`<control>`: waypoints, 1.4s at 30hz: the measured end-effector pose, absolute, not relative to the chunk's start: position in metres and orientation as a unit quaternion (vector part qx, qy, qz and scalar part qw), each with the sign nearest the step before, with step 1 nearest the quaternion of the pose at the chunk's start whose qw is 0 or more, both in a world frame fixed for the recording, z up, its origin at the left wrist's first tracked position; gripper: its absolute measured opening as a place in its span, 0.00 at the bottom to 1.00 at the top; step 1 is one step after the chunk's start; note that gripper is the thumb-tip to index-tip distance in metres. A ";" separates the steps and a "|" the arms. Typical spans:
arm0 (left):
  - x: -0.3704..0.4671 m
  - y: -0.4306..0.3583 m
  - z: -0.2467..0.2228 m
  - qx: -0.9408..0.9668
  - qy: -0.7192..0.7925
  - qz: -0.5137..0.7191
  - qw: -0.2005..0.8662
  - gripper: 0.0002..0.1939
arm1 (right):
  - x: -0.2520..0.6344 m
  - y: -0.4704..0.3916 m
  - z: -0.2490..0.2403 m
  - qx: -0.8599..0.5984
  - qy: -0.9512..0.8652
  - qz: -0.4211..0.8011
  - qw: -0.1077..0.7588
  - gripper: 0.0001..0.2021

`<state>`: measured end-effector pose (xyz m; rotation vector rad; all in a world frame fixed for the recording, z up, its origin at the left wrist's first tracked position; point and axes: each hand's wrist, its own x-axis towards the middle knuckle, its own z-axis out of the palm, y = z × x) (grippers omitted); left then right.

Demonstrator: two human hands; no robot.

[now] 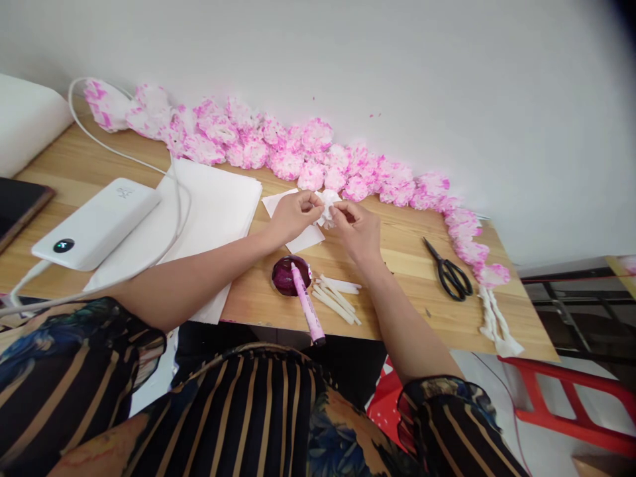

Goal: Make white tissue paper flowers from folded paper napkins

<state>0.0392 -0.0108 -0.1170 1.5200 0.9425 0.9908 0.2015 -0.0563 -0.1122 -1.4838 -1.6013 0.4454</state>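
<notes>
A small white crumpled paper flower (328, 202) is held between my two hands near the middle of the table. The fingertips of my left hand (297, 213) pinch its left side, and my right hand (358, 230) pinches its right side. Under and beside my left hand lie white paper squares (307, 240). Nearer to me, a pink marker (309, 306) rests across a small dish of dark purple colour (283, 278). Several thin white sticks (338, 301) lie to the right of the marker.
Pink-and-white paper flowers (285, 164) line the wall side. Black scissors (450, 271) and twisted white paper (493, 321) lie right. Left are a paper stack (213, 205), a white power bank (97, 222) with cable, and a dark phone (20, 205). A red stool (571, 401) stands below right.
</notes>
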 end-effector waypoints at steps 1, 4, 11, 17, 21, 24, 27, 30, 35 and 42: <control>0.039 -0.011 -0.116 0.634 0.396 0.413 0.520 0.03 | 0.202 -0.056 -0.113 -0.597 -0.645 0.179 0.442 0.08; 0.040 -0.012 -0.114 0.630 0.403 0.411 0.522 0.03 | 0.202 -0.055 -0.114 -0.601 -0.643 0.176 0.440 0.08; 0.041 -0.011 -0.117 0.608 0.397 0.425 0.540 0.04 | 0.203 -0.055 -0.114 -0.604 -0.642 0.164 0.443 0.09; 0.041 -0.009 -0.119 0.606 0.387 0.432 0.545 0.03 | 0.204 -0.053 -0.113 -0.607 -0.637 0.169 0.445 0.09; 0.039 -0.012 -0.116 0.645 0.392 0.428 0.498 0.03 | 0.203 -0.054 -0.111 -0.598 -0.644 0.181 0.442 0.09; 0.039 -0.014 -0.115 0.676 0.388 0.415 0.468 0.03 | 0.202 -0.055 -0.109 -0.595 -0.646 0.174 0.445 0.08; 0.038 -0.016 -0.115 0.684 0.385 0.412 0.464 0.05 | 0.202 -0.056 -0.110 -0.590 -0.656 0.165 0.442 0.08; 0.038 -0.015 -0.116 0.689 0.394 0.412 0.447 0.07 | 0.202 -0.056 -0.113 -0.577 -0.679 0.148 0.429 0.09; 0.037 -0.012 -0.118 0.688 0.411 0.407 0.439 0.05 | 0.202 -0.055 -0.115 -0.583 -0.683 0.138 0.418 0.09; 0.039 -0.009 -0.121 0.645 0.398 0.420 0.499 0.04 | 0.201 -0.054 -0.110 -0.613 -0.614 0.249 0.431 0.09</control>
